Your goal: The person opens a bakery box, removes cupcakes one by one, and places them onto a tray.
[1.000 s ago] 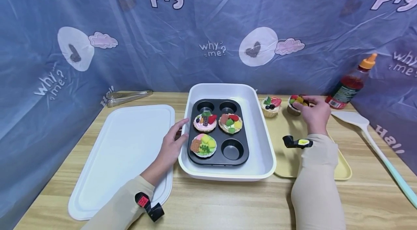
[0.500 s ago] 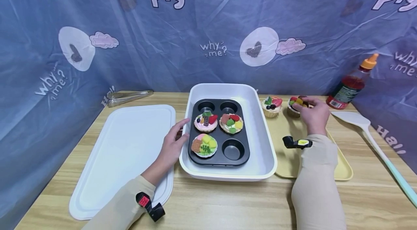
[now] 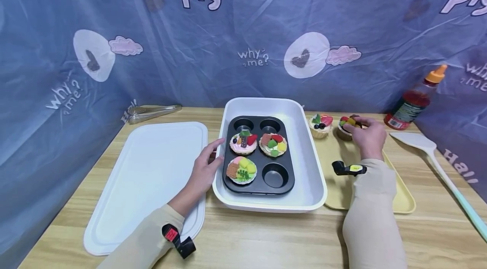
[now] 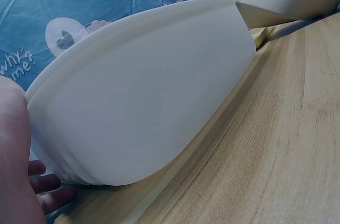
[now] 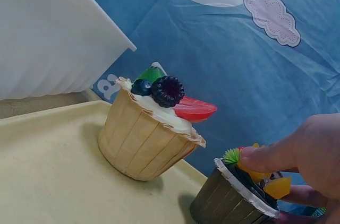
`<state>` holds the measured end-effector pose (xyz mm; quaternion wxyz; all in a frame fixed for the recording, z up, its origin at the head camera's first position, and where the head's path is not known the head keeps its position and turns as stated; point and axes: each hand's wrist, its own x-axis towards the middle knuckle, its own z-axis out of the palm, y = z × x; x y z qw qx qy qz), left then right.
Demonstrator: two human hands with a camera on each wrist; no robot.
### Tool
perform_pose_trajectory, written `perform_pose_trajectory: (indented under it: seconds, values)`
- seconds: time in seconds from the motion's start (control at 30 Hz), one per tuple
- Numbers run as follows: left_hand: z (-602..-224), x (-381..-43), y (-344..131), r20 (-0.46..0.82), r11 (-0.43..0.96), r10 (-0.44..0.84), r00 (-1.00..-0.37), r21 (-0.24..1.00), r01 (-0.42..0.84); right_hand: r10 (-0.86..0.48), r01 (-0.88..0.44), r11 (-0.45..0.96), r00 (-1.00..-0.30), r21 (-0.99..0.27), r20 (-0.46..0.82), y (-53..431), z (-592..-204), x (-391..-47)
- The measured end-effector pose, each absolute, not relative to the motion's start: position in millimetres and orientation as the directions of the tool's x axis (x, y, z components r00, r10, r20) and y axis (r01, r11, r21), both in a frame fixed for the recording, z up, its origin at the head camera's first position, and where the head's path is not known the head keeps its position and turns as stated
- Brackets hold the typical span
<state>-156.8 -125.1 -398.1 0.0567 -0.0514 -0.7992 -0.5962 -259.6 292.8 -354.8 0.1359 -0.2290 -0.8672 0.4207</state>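
Observation:
My right hand (image 3: 368, 137) pinches the top of a toy cupcake in a dark brown cup (image 5: 226, 197) on the yellow tray (image 3: 332, 167); in the right wrist view its thumb lies over the fruit topping. Left of that stands a pale-cupped cupcake (image 5: 143, 141) with berries and a red slice. My left hand (image 3: 201, 171) rests against the left side of a white bin (image 3: 309, 178), its fingers loosely extended. Inside the bin lies a black muffin pan (image 3: 261, 166). It bears a pink-topped tart (image 3: 242, 144), a fruit-topped tart (image 3: 272, 145) and a green-and-yellow-topped one (image 3: 241, 171); its other cups hold nothing.
A white board (image 3: 148, 176) lies at left, with metal tongs (image 3: 155, 112) behind it. On the right are a red sauce bottle (image 3: 414, 102) with an orange cap and a long white-and-mint spatula (image 3: 443, 171). A printed blue curtain (image 3: 251, 15) hangs behind.
The head view has shifted slightly, so everything sits a little farther right in it. The right hand stays at the dark-cupped cupcake, and the left hand stays at the bin's side.

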Motion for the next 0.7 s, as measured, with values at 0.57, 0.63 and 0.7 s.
perform_pose_trajectory:
  seconds: [0.57, 0.63, 0.7]
  values:
    - [-398.6, -156.1, -124.9, 0.180, 0.274, 0.011, -0.984, 0.945, 0.176, 0.505, 0.319, 0.531, -0.863, -0.785, -0.009, 295.6, -352.8, -258.4]
    - [-398.4, -156.5, -125.1, 0.178, 0.271, 0.008, -0.984, 0.947, 0.173, 0.511, 0.334, 0.536, -0.859, -0.776, -0.016, 295.8, -350.9, -257.9]
    - [-398.2, -157.0, -125.7, 0.180, 0.269, 0.005, -0.984, 0.947, 0.175, 0.528, 0.350, 0.537, -0.849, -0.767, -0.017, 295.7, -348.5, -257.2]
